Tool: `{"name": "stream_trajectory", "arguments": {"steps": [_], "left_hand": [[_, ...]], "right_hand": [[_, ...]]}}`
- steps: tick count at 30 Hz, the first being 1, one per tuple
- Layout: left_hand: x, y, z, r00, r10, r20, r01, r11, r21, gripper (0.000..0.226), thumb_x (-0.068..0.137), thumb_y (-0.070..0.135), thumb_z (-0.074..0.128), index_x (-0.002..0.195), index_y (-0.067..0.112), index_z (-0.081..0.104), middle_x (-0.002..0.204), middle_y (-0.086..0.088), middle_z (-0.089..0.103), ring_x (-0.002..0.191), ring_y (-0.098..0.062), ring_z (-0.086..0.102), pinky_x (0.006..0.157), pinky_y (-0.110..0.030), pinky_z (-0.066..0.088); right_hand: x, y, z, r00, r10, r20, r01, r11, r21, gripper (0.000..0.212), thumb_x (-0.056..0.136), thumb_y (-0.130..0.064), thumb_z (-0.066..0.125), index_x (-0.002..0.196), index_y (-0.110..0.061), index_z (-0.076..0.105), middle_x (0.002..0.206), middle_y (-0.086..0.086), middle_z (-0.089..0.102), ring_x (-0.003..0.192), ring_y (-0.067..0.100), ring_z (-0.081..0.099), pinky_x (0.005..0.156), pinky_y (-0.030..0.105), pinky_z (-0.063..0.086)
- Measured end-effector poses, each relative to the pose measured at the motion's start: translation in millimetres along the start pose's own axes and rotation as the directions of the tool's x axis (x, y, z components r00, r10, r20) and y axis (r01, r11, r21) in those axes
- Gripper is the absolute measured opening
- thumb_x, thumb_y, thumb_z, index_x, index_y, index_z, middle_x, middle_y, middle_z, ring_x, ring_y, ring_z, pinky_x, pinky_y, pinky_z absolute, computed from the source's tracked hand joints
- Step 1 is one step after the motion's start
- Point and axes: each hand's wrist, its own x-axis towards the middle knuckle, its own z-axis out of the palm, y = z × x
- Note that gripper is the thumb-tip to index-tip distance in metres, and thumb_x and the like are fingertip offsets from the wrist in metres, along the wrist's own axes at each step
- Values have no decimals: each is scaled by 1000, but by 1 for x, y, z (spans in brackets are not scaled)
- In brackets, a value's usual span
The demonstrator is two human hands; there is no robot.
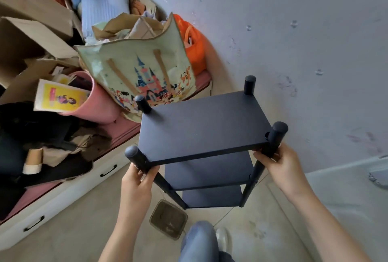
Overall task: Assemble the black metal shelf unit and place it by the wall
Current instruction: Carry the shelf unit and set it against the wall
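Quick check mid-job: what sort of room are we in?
Probably a home bedroom used for storage: a drawer bed piled with cardboard boxes and a castle-print tote bag.

1. We count one black shelf unit (204, 127), with three shelf boards (210, 169).
2. We count four corner posts (249, 84) on it.
3. We count two hands, the left hand (136, 184) and the right hand (281, 169).
4. We count two black drawer handles (108, 170).
5. We count one castle-print bag (142, 68), one orange bag (195, 45) and one pink bin (100, 104).
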Motion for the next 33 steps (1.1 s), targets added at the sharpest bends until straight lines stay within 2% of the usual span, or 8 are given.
{"name": "stream_trajectory", "arguments": {"steps": [6, 11, 15, 21, 24, 27, 30, 33], "left_hand": [[65, 23, 43, 998, -57, 28, 56, 998, 24, 17, 98, 9, 62, 95, 26, 65, 78, 29, 71, 77, 14, 64, 71, -10, 48], [131, 38, 67, 975, -202, 89, 195, 977, 84, 11, 96, 9, 64, 92, 19, 67, 86, 4, 72, 86, -15, 63, 77, -32, 48], [181, 51, 87, 947, -280, 157, 266, 958, 106, 11, 93, 9, 67, 95, 20, 67, 94, 0, 72, 95, -18, 65, 92, -43, 50], [231, 65, 124, 919, -317, 236, 309, 948, 68, 35, 88, 22, 76, 119, 32, 63, 112, 17, 72, 105, -2, 65, 86, -30, 49], [253, 66, 144, 908, -351, 230, 348, 936, 52, 46, 83, 42, 76, 126, 36, 60, 117, 21, 70, 111, 0, 62, 92, -30, 46], [267, 66, 167, 891, -397, 221, 402, 915, 22, 48, 80, 53, 69, 124, 38, 59, 118, 24, 67, 110, 3, 60, 86, -24, 45], [283, 61, 184, 873, -450, 189, 462, 887, -22, 37, 86, 51, 64, 119, 37, 58, 117, 22, 65, 110, 1, 59, 88, -24, 44], [309, 51, 195, 842, -511, 172, 525, 850, -46, 56, 74, 67, 54, 117, 32, 59, 116, 18, 63, 110, -3, 57, 102, -32, 38]], "right_hand": [[73, -6, 0, 999, 22, -43, -22, 1000, -7, 15, 88, -4, 71, 88, -15, 59, 82, -4, 67, 79, 8, 63, 66, 26, 45], [137, -14, 10, 995, 83, -58, -85, 996, -38, 11, 90, -4, 67, 91, -10, 58, 81, 2, 65, 77, 19, 62, 62, 27, 41], [193, -20, 17, 989, 132, -62, -136, 988, -72, 8, 93, -7, 64, 95, -12, 58, 86, 4, 65, 81, 22, 62, 68, 34, 46], [256, -22, 23, 979, 204, -22, -205, 976, -78, 14, 96, -7, 59, 106, -9, 50, 83, 1, 57, 76, 16, 57, 64, 30, 40], [284, -24, 20, 984, 178, 23, -178, 983, -35, 36, 91, 1, 62, 116, -15, 43, 100, -2, 58, 90, 9, 58, 72, 24, 44], [311, -24, 11, 961, 213, 175, -216, 976, -4, 51, 87, 5, 65, 126, -19, 43, 112, -7, 59, 97, 1, 61, 74, 15, 49], [335, -17, 8, 936, 222, 271, -241, 970, 36, 43, 90, -2, 67, 129, -13, 55, 119, -1, 69, 107, 4, 65, 89, 21, 52], [355, -14, 18, 914, 261, 311, -312, 941, 129, 24, 96, -25, 59, 117, -17, 66, 115, -3, 73, 111, 12, 66, 99, 32, 45]]}}
